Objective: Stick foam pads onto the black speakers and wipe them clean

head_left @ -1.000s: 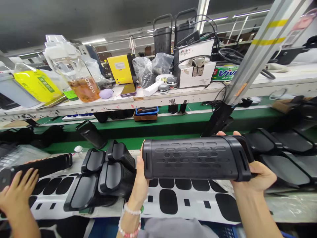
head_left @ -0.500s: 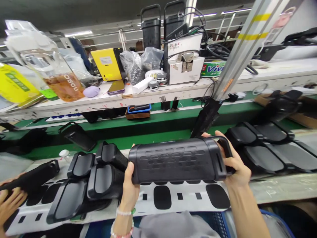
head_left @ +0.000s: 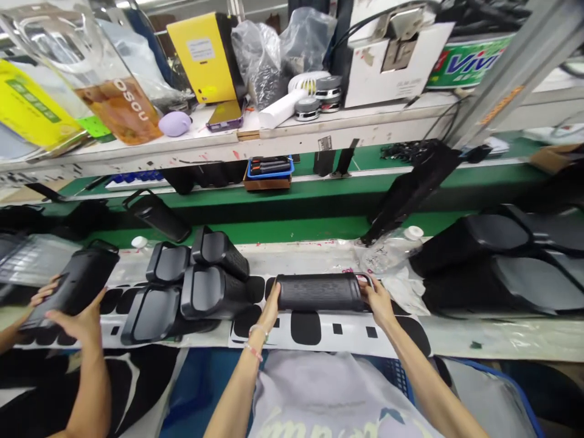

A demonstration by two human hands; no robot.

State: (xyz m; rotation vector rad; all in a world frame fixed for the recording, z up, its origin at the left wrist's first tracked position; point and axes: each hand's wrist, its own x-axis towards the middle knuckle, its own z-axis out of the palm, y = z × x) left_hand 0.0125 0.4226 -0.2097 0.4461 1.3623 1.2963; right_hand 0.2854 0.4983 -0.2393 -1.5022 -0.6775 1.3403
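Observation:
A long black portable speaker [head_left: 319, 292] lies sideways just above or on the bench, its patterned side towards me. My left hand [head_left: 272, 302] grips its left end. At the right end, my right hand [head_left: 376, 298] is closed around the end with the carrying handle. Under the speaker lies a white sheet [head_left: 351, 344] with black rounded pads [head_left: 305, 328] and small black squares. To the left stand several more black speakers [head_left: 214, 292], close to my left hand. Another group of speakers [head_left: 502, 286] lies beyond my right hand.
At the left, a co-worker's hands [head_left: 77, 319] hold another black speaker [head_left: 79, 280]. A plastic bottle [head_left: 392, 249] lies behind my right hand. A shelf [head_left: 182, 149] with a pitcher [head_left: 123, 103] and yellow box [head_left: 205, 58] crosses above. A metal post [head_left: 506, 91] leans at the right.
My hands have lowered the speaker away from me, towards the bench. The view has tilted down. The co-worker's speaker has been raised and turned more upright.

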